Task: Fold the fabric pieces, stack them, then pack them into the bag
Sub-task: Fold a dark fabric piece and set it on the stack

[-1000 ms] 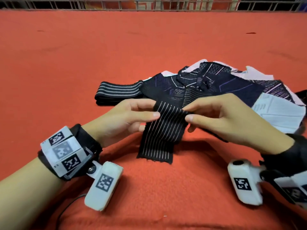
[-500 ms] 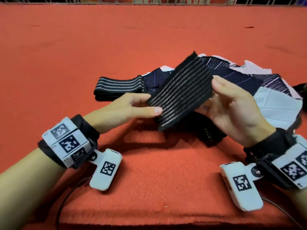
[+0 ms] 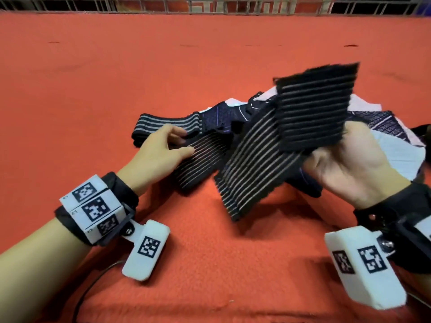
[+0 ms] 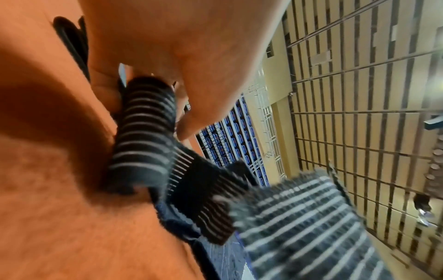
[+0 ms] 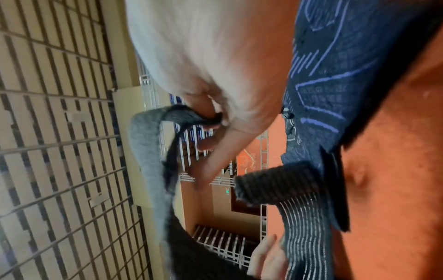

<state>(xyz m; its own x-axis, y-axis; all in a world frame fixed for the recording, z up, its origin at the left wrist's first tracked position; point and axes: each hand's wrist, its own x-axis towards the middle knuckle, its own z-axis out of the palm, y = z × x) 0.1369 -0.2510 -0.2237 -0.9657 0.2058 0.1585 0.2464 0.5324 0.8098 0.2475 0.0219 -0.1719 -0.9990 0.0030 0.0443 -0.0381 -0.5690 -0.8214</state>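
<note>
From the head view we see a black striped band (image 3: 268, 145) stretched between both hands above the red desk (image 3: 140, 78). Our left hand (image 3: 161, 150) pinches one end low, near the desk, thumb on top. Our right hand (image 3: 349, 164) holds the other end raised, palm toward us, the end flap (image 3: 312, 108) standing above the fingers. Behind lies a pile of dark patterned cloth and white sheets (image 3: 384, 136), with a folded striped band (image 3: 168, 122) at its left edge.

The left wrist view adds the band (image 4: 146, 121) clamped between thumb and fingers, hidden from the head view. The right wrist view shows the fingers (image 5: 210, 111) nipping a bunched fold of band (image 5: 153, 151), and dark blue-lined cloth (image 5: 335, 75) resting on the desk beside it. Both wrist views are blurred.
</note>
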